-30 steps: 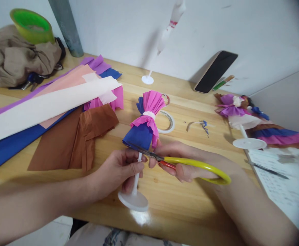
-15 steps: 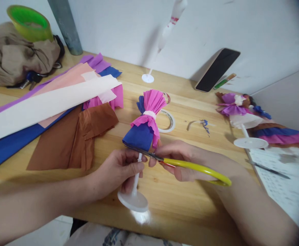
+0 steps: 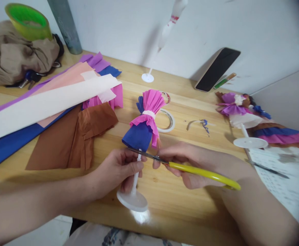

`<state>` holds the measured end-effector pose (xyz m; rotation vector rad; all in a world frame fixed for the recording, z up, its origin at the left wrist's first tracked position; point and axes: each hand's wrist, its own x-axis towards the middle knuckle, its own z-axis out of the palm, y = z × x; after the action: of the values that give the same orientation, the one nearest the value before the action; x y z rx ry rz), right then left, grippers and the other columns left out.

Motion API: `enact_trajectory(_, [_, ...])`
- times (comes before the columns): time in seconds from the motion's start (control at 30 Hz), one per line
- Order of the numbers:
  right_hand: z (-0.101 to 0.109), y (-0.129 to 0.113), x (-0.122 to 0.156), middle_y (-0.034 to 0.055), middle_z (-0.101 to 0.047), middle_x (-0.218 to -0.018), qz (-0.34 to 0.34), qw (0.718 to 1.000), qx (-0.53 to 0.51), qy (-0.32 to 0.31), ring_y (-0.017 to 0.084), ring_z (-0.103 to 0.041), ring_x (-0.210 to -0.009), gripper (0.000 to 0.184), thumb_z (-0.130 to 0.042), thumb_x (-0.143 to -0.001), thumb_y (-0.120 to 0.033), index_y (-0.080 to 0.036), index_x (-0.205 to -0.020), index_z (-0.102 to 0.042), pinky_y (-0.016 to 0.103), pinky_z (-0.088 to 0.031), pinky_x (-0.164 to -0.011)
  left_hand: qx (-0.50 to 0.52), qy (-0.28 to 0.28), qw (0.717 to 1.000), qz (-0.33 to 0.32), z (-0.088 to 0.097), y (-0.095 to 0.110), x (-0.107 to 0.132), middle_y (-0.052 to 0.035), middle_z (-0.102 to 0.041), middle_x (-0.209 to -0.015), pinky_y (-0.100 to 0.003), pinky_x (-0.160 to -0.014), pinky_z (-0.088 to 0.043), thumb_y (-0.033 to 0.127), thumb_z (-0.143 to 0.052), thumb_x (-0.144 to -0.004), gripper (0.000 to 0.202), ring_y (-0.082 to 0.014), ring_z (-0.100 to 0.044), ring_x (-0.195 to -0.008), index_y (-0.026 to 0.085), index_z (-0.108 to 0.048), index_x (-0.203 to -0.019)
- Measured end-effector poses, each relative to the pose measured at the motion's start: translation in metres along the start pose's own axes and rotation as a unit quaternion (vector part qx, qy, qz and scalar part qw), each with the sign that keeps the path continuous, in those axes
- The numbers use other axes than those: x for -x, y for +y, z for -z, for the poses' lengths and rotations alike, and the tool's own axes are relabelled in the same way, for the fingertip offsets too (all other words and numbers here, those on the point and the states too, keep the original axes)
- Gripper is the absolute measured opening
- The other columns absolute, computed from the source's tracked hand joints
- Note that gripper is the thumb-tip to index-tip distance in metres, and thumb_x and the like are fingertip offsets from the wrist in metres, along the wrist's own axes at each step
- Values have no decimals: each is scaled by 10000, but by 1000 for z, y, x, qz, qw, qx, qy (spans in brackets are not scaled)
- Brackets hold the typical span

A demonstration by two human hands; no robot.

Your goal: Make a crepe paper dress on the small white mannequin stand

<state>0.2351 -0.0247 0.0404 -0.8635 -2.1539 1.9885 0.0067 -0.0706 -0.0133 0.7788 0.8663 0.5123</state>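
My left hand is closed around the stem of a white stand with a round base. On top of the stem sits a bundle of crepe paper, with a fanned pink top, a white band at its waist and a blue skirt below. In my right hand are scissors with a yellow handle. Their dark blades lie across the stem, just under the blue paper's lower edge and over my left fingertips. Part of my right fingers is hidden behind the scissors.
Strips of crepe paper and brown paper lie left. A tape roll is behind the bundle, and paper scraps lie to its right. A phone leans on the wall. Another paper-dressed figure lies at right.
The scissors have slid a little to the right and down, from the blue paper's edge to just below it. My left hand and the stand have barely moved.
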Motion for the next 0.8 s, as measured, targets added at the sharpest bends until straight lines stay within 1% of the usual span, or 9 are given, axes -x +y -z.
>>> enact_trajectory(0.07, [1, -2, 0, -21, -485, -746, 4, 1000, 2, -1, 102, -425, -641, 466, -632, -844, -554, -147, -1073, -623, 222, -373, -576, 10, 1, 1000, -3, 0, 1, 0, 53, -573, -578, -161, -322, -324, 497, -757, -683, 398, -37, -434, -303, 151, -582, -775])
enact_trajectory(0.2, [2, -5, -1, 4, -520, -792, 21, 1000, 6, 6, 116, -428, -681, 567, -586, -838, -641, -135, -1092, -624, 236, -384, -613, 20, -3, 1000, -7, -2, 3, 1, 62, -590, -617, -159, -323, -336, 481, -759, -685, 412, -38, -448, -314, 157, -584, -868])
enact_trajectory(0.3, [2, -7, -2, 33, -547, -865, 28, 999, 33, 20, 132, -452, -743, 560, -558, -856, -642, -124, -1053, -640, 245, -393, -652, 16, -3, 1000, -6, -3, 4, 2, 65, -586, -616, -152, -322, -330, 469, -753, -692, 411, -34, -448, -317, 151, -584, -892])
enact_trajectory(0.4, [1, -5, -2, 19, -534, -821, 36, 999, 23, 20, 124, -444, -713, 565, -569, -849, -641, -118, -1051, -641, 240, -391, -630, 15, -3, 1000, -6, -2, 4, 2, 67, -582, -615, -151, -324, -329, 459, -750, -696, 405, -31, -444, -315, 149, -587, -899])
enact_trajectory(0.57, [0, -3, -3, -34, -444, -730, 0, 1000, -17, 16, 84, -375, -617, 452, -635, -844, -556, -134, -1008, -634, 207, -327, -527, 15, -5, 1000, -10, -1, 3, 1, 66, -582, -618, -153, -326, -337, 462, -738, -710, 386, -31, -445, -316, 155, -580, -881])
enact_trajectory(0.67, [-1, -5, -5, -48, -405, -722, -19, 999, -32, 8, 69, -336, -595, 418, -670, -826, -528, -137, -970, -633, 200, -296, -508, 14, -5, 1000, -6, -1, 3, 1, 66, -583, -622, -154, -328, -335, 463, -739, -707, 385, -33, -449, -319, 160, -574, -879])
enact_trajectory(0.8, [-2, -8, -6, -53, -388, -715, -30, 999, -43, 11, 60, -323, -586, 357, -684, -829, -475, -138, -935, -636, 189, -290, -498, 12, -3, 1000, -2, -2, 3, 1, 68, -584, -619, -157, -329, -335, 461, -740, -705, 386, -37, -452, -321, 163, -574, -886])
